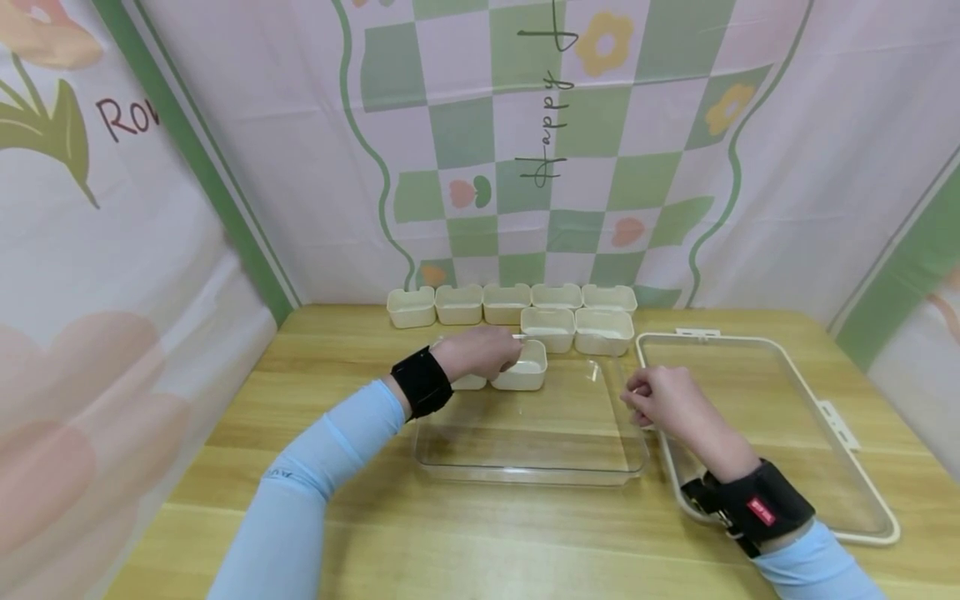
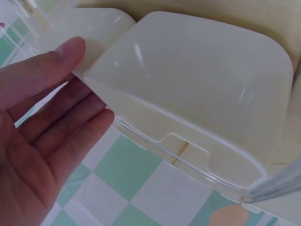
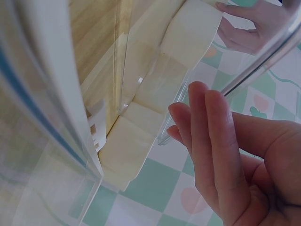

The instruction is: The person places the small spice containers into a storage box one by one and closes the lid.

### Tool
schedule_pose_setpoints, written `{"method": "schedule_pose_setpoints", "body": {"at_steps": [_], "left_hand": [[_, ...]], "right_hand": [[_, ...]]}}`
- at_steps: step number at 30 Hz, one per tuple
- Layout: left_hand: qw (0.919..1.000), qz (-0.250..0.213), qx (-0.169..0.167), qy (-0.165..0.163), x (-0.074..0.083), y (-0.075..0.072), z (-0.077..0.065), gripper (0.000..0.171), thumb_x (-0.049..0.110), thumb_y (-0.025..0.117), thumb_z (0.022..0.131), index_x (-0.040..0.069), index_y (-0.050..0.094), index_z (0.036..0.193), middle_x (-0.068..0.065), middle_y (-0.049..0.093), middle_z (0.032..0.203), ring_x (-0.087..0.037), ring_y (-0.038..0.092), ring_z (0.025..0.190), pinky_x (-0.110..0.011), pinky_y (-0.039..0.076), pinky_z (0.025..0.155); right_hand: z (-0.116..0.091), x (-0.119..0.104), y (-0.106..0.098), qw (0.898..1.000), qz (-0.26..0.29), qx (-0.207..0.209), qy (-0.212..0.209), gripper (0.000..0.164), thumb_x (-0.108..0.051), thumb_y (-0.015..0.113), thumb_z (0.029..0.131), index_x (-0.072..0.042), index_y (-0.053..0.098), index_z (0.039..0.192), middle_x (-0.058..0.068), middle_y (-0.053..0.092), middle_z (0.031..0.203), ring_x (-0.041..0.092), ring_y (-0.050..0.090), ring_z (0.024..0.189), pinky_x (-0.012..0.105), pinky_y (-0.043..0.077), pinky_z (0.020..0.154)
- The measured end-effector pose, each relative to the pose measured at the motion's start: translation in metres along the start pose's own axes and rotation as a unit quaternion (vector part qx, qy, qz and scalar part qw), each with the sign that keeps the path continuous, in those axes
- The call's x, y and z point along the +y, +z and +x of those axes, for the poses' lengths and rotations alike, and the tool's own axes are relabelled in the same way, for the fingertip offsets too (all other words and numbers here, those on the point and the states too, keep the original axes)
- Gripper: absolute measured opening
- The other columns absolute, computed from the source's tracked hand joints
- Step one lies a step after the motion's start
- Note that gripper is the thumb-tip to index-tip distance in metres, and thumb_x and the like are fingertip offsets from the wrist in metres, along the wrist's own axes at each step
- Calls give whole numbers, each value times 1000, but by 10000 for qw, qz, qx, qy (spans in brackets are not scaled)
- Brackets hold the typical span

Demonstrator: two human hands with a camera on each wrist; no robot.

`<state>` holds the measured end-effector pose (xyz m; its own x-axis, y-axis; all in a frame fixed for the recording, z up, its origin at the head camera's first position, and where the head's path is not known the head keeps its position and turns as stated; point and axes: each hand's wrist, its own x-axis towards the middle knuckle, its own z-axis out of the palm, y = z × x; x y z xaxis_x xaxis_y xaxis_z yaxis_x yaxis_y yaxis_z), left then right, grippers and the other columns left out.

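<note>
My left hand [image 1: 480,350] reaches over a clear plastic box [image 1: 525,475]. It pinches the wall of a small cream-white bin [image 1: 519,379] inside, thumb on one side and fingers partly hidden behind its edge. A second white bin [image 2: 197,70] stands beside it, mostly under that hand in the head view. By the box's right rim hangs my right hand [image 1: 667,400], its fingers [image 3: 218,127] loosely bent with nothing visible between them. In the right wrist view these fingers pass in front of the clear rim; contact cannot be told.
Several matching bins [image 1: 459,307] line up along the back of the wooden table [image 1: 360,550], with two more bins [image 1: 603,333] in front of them. A clear lid with a white frame and clips [image 1: 780,358] lies at the right. Patterned cloth [image 1: 300,167] hangs behind.
</note>
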<state>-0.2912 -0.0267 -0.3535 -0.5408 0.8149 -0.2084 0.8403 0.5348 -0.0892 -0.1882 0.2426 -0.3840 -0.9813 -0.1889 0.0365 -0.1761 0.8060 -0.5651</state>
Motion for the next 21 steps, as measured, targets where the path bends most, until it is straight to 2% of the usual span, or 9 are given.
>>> {"method": "schedule_pose_setpoints", "body": {"at_steps": [7, 14, 18, 21], "left_hand": [[9994, -322, -71, 59, -5, -1, -3, 28, -10, 56, 79, 15, 56, 66, 5, 50, 65, -8, 42, 61, -18, 36, 57], [9976, -678, 24, 111, -8, -4, -8, 22, -7, 59, 80, 12, 58, 70, 4, 51, 68, -9, 44, 64, -18, 38, 60], [9946, -913, 374, 328, -12, -10, -11, 19, -7, 59, 80, 10, 58, 71, 2, 49, 69, -10, 42, 66, -20, 36, 62], [9919, -957, 725, 422, -16, -17, -11, 15, -4, 59, 82, 9, 63, 76, 1, 55, 72, -12, 46, 69, -22, 39, 65]], "right_hand": [[1, 1, 0, 10000, -17, 11, -3, 16, -3, 62, 86, 11, 63, 93, 13, 69, 75, 13, 62, 55, 19, 50, 49], [0, -1, 0, 10000, 4, -18, 19, 16, -3, 62, 87, 12, 63, 94, 14, 69, 76, 12, 62, 56, 20, 51, 49], [0, -2, -1, 10000, -32, -32, 24, 17, -3, 62, 87, 12, 63, 95, 14, 69, 77, 12, 62, 56, 20, 51, 49], [0, -3, -1, 10000, -30, -28, 42, 18, -4, 62, 87, 12, 63, 95, 14, 69, 77, 13, 63, 56, 21, 51, 50]]}}
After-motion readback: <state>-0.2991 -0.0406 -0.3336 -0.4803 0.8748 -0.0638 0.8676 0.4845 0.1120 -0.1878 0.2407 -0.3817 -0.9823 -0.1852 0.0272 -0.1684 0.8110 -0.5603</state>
